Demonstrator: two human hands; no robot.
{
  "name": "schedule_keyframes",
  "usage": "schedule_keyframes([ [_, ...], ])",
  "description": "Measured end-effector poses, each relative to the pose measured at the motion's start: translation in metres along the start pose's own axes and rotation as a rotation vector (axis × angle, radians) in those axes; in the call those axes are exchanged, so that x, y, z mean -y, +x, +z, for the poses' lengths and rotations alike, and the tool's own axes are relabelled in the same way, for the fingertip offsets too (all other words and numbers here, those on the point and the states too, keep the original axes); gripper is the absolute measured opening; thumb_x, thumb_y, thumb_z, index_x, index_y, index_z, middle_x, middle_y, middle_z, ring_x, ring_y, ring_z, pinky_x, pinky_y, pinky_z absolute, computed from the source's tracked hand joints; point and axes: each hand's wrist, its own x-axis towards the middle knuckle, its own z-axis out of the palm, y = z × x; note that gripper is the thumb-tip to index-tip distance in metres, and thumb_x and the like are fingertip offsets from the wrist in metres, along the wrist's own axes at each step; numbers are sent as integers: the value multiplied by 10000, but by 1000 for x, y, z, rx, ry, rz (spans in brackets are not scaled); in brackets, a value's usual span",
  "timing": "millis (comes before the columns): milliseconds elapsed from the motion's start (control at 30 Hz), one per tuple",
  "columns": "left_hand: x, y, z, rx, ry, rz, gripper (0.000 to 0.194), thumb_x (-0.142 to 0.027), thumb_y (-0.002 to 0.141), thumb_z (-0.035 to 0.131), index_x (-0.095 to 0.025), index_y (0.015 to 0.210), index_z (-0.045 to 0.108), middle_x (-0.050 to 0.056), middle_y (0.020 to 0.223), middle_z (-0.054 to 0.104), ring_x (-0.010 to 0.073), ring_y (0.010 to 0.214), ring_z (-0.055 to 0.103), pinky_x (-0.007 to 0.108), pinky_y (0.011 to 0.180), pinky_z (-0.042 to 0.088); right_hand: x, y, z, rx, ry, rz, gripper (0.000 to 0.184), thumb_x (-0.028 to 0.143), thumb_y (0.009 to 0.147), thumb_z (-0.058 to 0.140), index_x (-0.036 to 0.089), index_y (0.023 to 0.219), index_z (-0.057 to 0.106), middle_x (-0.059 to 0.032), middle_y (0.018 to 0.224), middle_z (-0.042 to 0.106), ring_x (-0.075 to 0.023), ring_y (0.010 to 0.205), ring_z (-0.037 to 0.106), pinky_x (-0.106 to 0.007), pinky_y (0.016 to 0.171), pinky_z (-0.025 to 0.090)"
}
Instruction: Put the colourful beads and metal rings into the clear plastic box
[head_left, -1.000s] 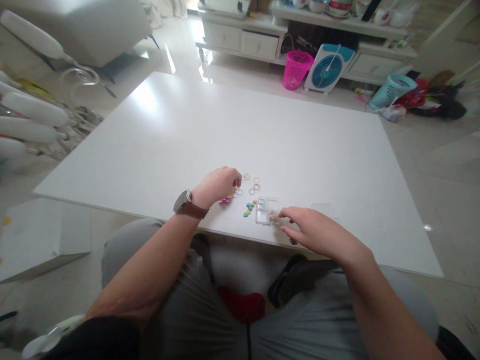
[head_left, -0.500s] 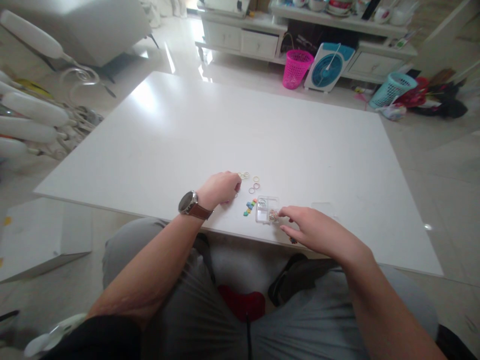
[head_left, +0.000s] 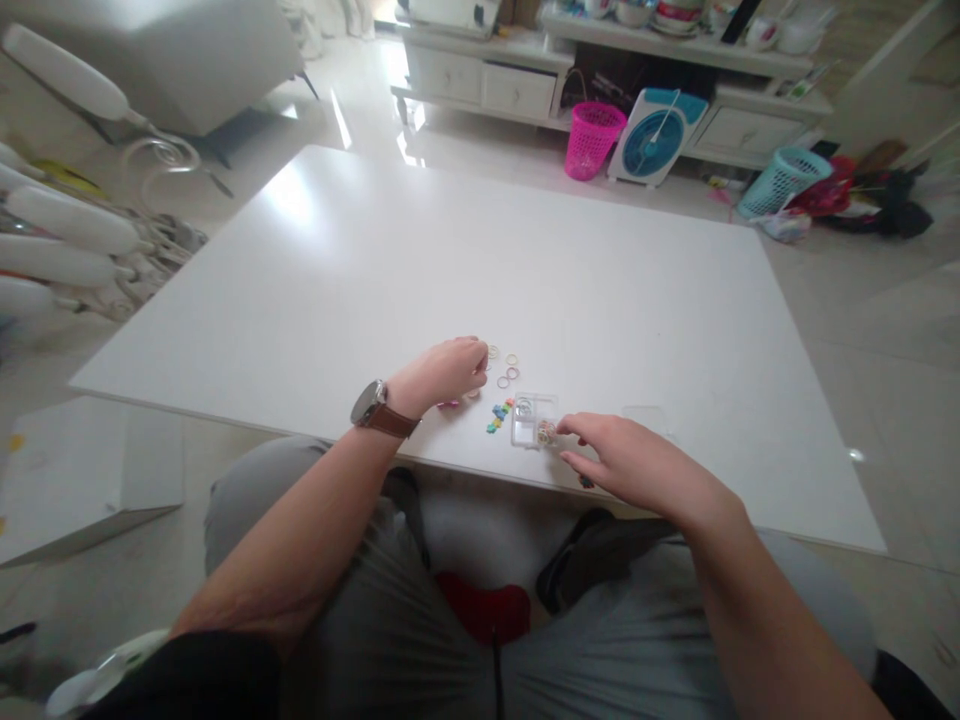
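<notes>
My left hand [head_left: 454, 370], a watch [head_left: 369, 402] on its wrist, is over the table with fingers curled together beside a few thin rings [head_left: 511, 372]; what it pinches, if anything, is hidden. Pink pieces [head_left: 448, 405] lie just below it. Small colourful pieces [head_left: 499, 415] form a short row left of a clear divided box [head_left: 525, 444]. One near compartment holds a heap of small rings [head_left: 546, 432], another silvery ones. My right hand [head_left: 615, 445] rests at the box's right side, thumb and fingers apart, fingertips by the ring heap. A dark small thing [head_left: 586, 481] sits below its thumb.
A transparent lid [head_left: 645, 418] lies flat on the white table [head_left: 420, 260], right of the box. Beyond the table stand a pink basket [head_left: 592, 140], a blue-white fan [head_left: 654, 138] and a teal basket [head_left: 787, 180]. The table's near edge runs just above my lap.
My left hand has shifted slightly right and away from me, towards the pale rings, uncovering more of the pink pieces. My right hand stays at the box.
</notes>
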Motion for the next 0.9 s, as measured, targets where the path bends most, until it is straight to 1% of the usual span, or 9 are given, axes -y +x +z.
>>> schedule_keyframes([
  [100, 0, -1, -4, 105, -55, -27, 157, -147, 747, 525, -149, 798, 674, 40, 654, 660, 120, 505, 543, 263, 555, 409, 0, 0, 0, 1, -3, 4, 228, 317, 952, 523, 208, 1105, 653, -83, 1069, 713, -229, 933, 652, -290, 781, 445],
  [200, 1, -2, -2, 139, -28, -37, 152, -107, 679, 538, -155, 725, 675, 33, 589, 644, 127, 510, 545, 263, 551, 396, 1, 0, 0, 3, -6, 12, 224, 316, 954, 522, 204, 1096, 653, -86, 1062, 713, -226, 925, 650, -288, 779, 443],
  [333, 3, -2, 1, 140, -6, -59, 171, -81, 635, 543, -160, 691, 684, 42, 593, 655, 141, 529, 556, 272, 555, 394, 0, -1, 0, 0, -7, 9, 250, 322, 958, 519, 200, 1135, 647, -92, 1083, 710, -236, 968, 648, -302, 834, 444],
  [433, 5, -2, 1, 103, -7, -60, 174, -88, 650, 545, -161, 708, 692, 53, 635, 672, 149, 553, 567, 278, 569, 402, 0, -1, 0, -1, -4, 11, 252, 323, 958, 519, 200, 1133, 652, -93, 1077, 711, -235, 972, 648, -301, 842, 445],
  [567, 7, -1, 5, 30, -1, -84, 249, -106, 690, 557, -164, 874, 715, 64, 749, 708, 148, 602, 587, 274, 598, 420, 1, 0, -1, 1, 0, 8, 265, 322, 959, 517, 199, 1150, 652, -96, 1105, 710, -237, 981, 649, -300, 837, 441],
  [633, 7, 1, 7, 56, 8, -105, 274, -104, 690, 565, -161, 907, 721, 68, 753, 707, 161, 636, 604, 280, 623, 434, 2, 0, -1, 1, 0, 9, 268, 322, 957, 519, 202, 1157, 651, -94, 1118, 708, -237, 983, 650, -300, 834, 440],
  [733, 6, 2, 10, 117, 38, -127, 269, -86, 666, 558, -151, 859, 734, 76, 690, 684, 188, 660, 622, 294, 639, 444, 3, 0, -1, 6, 1, 17, 256, 321, 954, 522, 202, 1138, 655, -90, 1095, 711, -233, 964, 651, -296, 813, 443],
  [833, 7, 2, 13, 144, 74, -145, 249, -86, 666, 546, -143, 825, 729, 83, 661, 665, 193, 636, 616, 296, 612, 428, 2, 0, 0, 3, -3, 21, 254, 322, 957, 520, 201, 1136, 653, -91, 1092, 711, -236, 962, 652, -303, 816, 446],
  [900, 7, 3, 16, 150, 112, -133, 207, -98, 687, 538, -136, 789, 714, 93, 664, 661, 191, 623, 604, 298, 592, 409, 1, -1, 1, -5, -5, 16, 263, 326, 958, 520, 202, 1151, 650, -94, 1106, 710, -241, 978, 652, -310, 836, 447],
])
